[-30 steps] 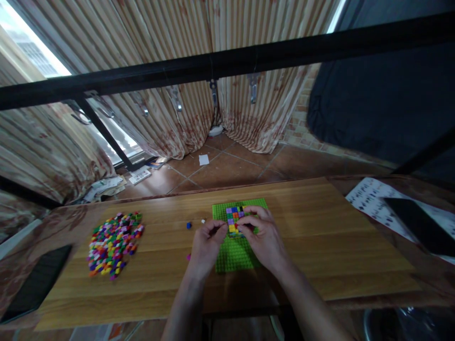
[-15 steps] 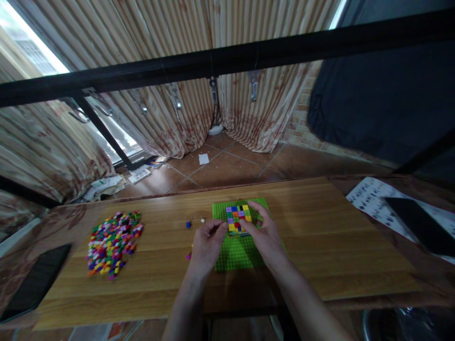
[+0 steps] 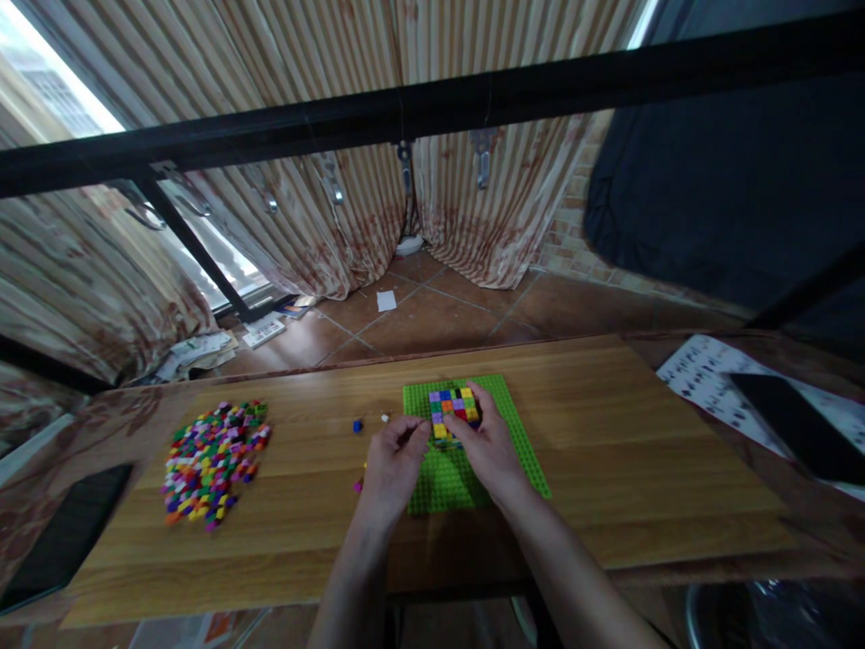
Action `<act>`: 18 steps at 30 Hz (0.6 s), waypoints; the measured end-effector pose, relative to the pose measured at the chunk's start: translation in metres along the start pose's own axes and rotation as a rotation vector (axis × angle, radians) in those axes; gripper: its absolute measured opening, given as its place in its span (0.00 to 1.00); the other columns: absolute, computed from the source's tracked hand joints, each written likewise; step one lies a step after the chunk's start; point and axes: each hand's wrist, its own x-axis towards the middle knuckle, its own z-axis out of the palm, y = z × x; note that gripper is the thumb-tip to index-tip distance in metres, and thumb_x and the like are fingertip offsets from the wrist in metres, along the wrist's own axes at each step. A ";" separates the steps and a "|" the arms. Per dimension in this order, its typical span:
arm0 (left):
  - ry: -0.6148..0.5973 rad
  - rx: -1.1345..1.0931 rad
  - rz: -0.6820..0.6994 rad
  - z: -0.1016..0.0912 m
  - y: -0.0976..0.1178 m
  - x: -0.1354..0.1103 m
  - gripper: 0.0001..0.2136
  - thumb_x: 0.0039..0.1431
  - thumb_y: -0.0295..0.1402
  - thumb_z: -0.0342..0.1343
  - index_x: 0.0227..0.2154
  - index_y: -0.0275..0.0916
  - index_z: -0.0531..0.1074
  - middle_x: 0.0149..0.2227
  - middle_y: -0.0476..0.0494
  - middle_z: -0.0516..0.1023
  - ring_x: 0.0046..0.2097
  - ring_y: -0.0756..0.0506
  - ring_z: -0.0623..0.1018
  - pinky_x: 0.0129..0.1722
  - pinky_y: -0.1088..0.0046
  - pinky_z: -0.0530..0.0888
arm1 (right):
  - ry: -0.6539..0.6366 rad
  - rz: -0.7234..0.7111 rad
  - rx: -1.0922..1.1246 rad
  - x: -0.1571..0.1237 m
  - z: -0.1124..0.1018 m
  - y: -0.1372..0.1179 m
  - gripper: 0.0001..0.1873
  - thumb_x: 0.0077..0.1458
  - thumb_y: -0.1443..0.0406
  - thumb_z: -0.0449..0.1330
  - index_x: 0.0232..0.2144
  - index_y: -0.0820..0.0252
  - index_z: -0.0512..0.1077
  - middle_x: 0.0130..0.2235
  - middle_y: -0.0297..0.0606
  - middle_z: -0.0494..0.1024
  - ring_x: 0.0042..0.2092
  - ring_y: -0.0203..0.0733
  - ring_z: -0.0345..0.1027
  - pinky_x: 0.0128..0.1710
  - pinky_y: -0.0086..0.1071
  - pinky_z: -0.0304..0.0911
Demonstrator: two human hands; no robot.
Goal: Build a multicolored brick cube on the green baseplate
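Note:
A green studded baseplate (image 3: 514,424) lies on the wooden table (image 3: 641,451). On its far left part sits a patch of small coloured bricks (image 3: 452,406). My right hand (image 3: 487,446) rests on the plate, fingers curled with the fingertips pressing on the near right of that patch. At the plate's left edge my left hand (image 3: 392,464) has thumb and fingers pinched together; what they hold is hidden. A pile of loose coloured bricks (image 3: 213,460) lies far to the left.
A few stray bricks (image 3: 358,425) lie just left of the plate. A dark flat slab (image 3: 60,536) sits at the table's left end, a printed sheet with a black device (image 3: 784,406) at the right. A black bar crosses overhead.
My right hand has slid left and in, uncovering the plate's right side, and its fingers now press on the brick patch. My left hand has hardly moved.

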 end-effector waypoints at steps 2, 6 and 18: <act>-0.002 -0.001 0.003 0.000 -0.001 0.000 0.12 0.49 0.42 0.59 0.26 0.36 0.75 0.22 0.52 0.68 0.26 0.52 0.66 0.26 0.76 0.64 | -0.005 0.045 0.049 0.000 0.000 -0.002 0.34 0.49 0.60 0.63 0.58 0.56 0.63 0.50 0.42 0.76 0.46 0.45 0.73 0.49 0.42 0.69; 0.001 -0.011 0.000 0.001 -0.002 0.000 0.12 0.49 0.42 0.59 0.27 0.36 0.75 0.22 0.52 0.69 0.26 0.52 0.66 0.27 0.76 0.64 | -0.010 0.048 0.046 -0.001 -0.002 -0.009 0.34 0.47 0.60 0.64 0.57 0.57 0.64 0.51 0.42 0.76 0.47 0.45 0.72 0.51 0.43 0.67; 0.015 -0.008 -0.002 -0.003 0.002 -0.001 0.11 0.50 0.41 0.60 0.28 0.36 0.77 0.24 0.50 0.72 0.27 0.51 0.68 0.28 0.75 0.65 | 0.001 0.077 0.085 0.000 -0.005 -0.015 0.34 0.45 0.57 0.67 0.55 0.57 0.67 0.53 0.43 0.76 0.50 0.47 0.71 0.52 0.44 0.65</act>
